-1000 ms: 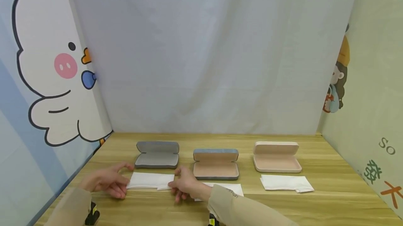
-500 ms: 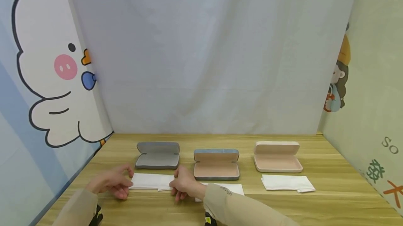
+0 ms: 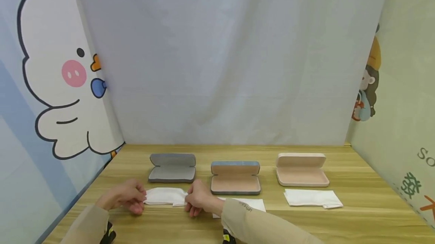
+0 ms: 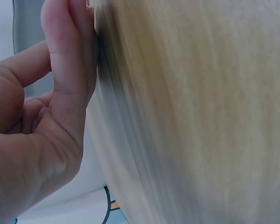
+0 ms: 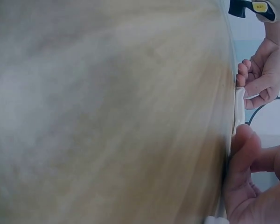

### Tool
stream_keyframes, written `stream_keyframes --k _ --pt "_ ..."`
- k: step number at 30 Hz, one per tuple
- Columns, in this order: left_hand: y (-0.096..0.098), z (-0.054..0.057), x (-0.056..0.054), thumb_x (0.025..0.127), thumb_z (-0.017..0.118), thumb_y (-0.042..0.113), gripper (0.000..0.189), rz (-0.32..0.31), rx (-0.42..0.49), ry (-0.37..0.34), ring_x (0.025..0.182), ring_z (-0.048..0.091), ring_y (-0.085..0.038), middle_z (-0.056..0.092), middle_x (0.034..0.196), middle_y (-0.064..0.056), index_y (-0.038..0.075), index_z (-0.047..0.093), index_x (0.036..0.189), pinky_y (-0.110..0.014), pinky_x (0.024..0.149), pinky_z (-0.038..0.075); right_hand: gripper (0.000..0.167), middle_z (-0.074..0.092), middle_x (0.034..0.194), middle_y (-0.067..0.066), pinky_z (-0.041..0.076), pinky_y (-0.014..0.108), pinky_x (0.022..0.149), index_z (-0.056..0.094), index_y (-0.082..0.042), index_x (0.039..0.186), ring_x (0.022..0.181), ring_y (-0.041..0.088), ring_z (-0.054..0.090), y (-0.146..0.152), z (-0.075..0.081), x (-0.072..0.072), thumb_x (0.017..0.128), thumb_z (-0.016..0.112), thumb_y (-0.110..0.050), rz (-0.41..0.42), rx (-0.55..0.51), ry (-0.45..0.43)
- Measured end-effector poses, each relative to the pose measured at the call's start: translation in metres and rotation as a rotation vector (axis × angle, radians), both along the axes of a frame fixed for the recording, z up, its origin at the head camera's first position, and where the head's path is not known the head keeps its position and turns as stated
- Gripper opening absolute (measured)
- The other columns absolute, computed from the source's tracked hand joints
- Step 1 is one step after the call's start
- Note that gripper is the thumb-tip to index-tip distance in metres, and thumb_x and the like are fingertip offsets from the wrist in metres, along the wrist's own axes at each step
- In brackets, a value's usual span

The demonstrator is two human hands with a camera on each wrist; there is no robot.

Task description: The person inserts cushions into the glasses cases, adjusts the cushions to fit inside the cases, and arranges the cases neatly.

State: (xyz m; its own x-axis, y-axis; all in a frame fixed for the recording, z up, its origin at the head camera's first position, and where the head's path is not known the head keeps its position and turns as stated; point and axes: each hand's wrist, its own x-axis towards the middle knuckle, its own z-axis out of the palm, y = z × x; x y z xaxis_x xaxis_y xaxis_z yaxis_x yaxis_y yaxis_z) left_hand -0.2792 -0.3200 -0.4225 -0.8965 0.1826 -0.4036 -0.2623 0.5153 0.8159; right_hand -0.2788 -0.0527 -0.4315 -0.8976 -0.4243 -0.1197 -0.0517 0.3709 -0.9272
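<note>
In the head view a folded white cloth [image 3: 165, 196] lies between my two hands, its middle slightly bowed up. My left hand [image 3: 126, 197] pinches its left end, thumb and fingertips at the edge. My right hand [image 3: 200, 197] pinches the right end the same way. In the right wrist view the cloth [image 5: 239, 105] shows edge-on, stretching between both hands. Just behind it stands an opened grey glasses case [image 3: 172, 175], lid raised. The left wrist view shows the left hand [image 4: 60, 93] low along the wooden table, and the cloth is mostly hidden there.
A blue-grey glasses case [image 3: 235, 183] with peach lining and a cream glasses case [image 3: 302, 176] also stand with lids up. A second folded cloth [image 3: 249, 204] lies partly under my right forearm; a third folded cloth [image 3: 312, 198] lies at the right. Behind the table [image 3: 163, 229] hangs a pale curtain [image 3: 221, 66].
My left hand has moved slightly right and its fingers have closed on the cloth's left end. The cloth, flat before, now bows up in the middle. The right hand stays at its end.
</note>
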Motion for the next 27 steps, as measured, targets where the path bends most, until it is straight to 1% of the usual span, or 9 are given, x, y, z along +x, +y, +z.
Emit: stream_keyframes --k 5,8,12,15,17,19,21,24,27 --pt "-0.007 0.0 -0.002 0.09 0.056 -0.001 0.02 -0.026 0.058 -0.018 0.056 0.064 -0.009 0.063 0.069 -0.006 -0.011 0.05 0.106 -0.021 0.054 0.058 0.011 0.065 0.059 0.028 0.042 0.018 0.029 0.051 0.002 0.076 0.032 0.008 0.049 0.0 -0.003 0.0 0.081 0.052 0.012 0.005 -0.078 -0.049" --pt "-0.009 0.003 -0.003 0.091 0.057 0.0 0.024 -0.023 0.079 -0.027 0.057 0.065 -0.008 0.064 0.07 -0.005 -0.012 0.049 0.109 -0.021 0.055 0.059 0.014 0.064 0.062 0.033 0.039 0.016 0.029 0.051 0.001 0.074 0.032 0.008 0.048 0.0 -0.004 -0.001 0.081 0.053 0.012 0.001 -0.108 -0.06" --pt "-0.01 0.008 -0.006 0.092 0.057 0.001 0.022 -0.045 0.091 -0.008 0.058 0.065 -0.008 0.064 0.071 -0.004 -0.012 0.048 0.108 -0.02 0.055 0.058 0.016 0.06 0.05 0.017 0.038 0.016 0.029 0.05 0.0 0.073 0.031 0.007 0.048 0.001 0.0 -0.005 0.083 0.054 0.011 -0.007 -0.119 -0.06" --pt "-0.01 0.011 -0.008 0.092 0.056 0.002 0.022 -0.061 0.098 0.015 0.057 0.065 -0.007 0.065 0.07 -0.004 -0.012 0.048 0.107 -0.019 0.054 0.057 0.012 0.056 0.049 0.007 0.038 0.016 0.03 0.054 0.004 0.074 0.032 0.007 0.048 0.002 0.002 -0.009 0.085 0.055 0.009 0.0 -0.115 -0.053" --pt "-0.011 0.013 -0.008 0.092 0.055 0.002 0.023 -0.065 0.101 0.024 0.057 0.065 -0.007 0.065 0.07 -0.004 -0.012 0.048 0.108 -0.019 0.053 0.057 0.01 0.057 0.049 0.007 0.039 0.016 0.031 0.057 0.007 0.076 0.032 0.007 0.049 0.003 0.003 -0.011 0.086 0.056 0.008 0.011 -0.104 -0.042" --pt "-0.012 0.015 -0.009 0.093 0.055 0.003 0.024 -0.069 0.101 0.032 0.057 0.065 -0.007 0.065 0.07 -0.004 -0.014 0.049 0.109 -0.019 0.053 0.057 0.01 0.061 0.053 0.015 0.041 0.017 0.032 0.061 0.01 0.077 0.034 0.008 0.051 0.004 0.005 -0.012 0.086 0.057 0.007 0.023 -0.088 -0.027" --pt "-0.012 0.016 -0.009 0.093 0.055 0.004 0.025 -0.067 0.098 0.036 0.058 0.065 -0.007 0.065 0.071 -0.004 -0.014 0.048 0.11 -0.019 0.054 0.057 0.012 0.062 0.053 0.016 0.042 0.018 0.033 0.063 0.01 0.077 0.034 0.009 0.051 0.004 0.007 -0.014 0.087 0.058 0.006 0.022 -0.073 -0.025" --pt "-0.012 0.018 -0.01 0.094 0.055 0.005 0.029 -0.049 0.087 0.042 0.059 0.065 -0.007 0.065 0.073 -0.005 -0.015 0.048 0.114 -0.02 0.056 0.058 0.013 0.059 0.051 0.014 0.043 0.018 0.034 0.061 0.01 0.075 0.035 0.009 0.051 0.003 0.01 -0.016 0.087 0.058 0.006 0.012 -0.069 -0.036" --pt "-0.015 0.018 -0.013 0.094 0.055 0.006 0.035 -0.033 0.088 0.046 0.06 0.065 -0.008 0.066 0.076 -0.007 -0.017 0.046 0.119 -0.021 0.058 0.059 0.012 0.055 0.05 0.005 0.042 0.018 0.034 0.058 0.008 0.074 0.036 0.009 0.051 0.002 0.013 -0.019 0.087 0.058 0.008 0.001 -0.091 -0.058"
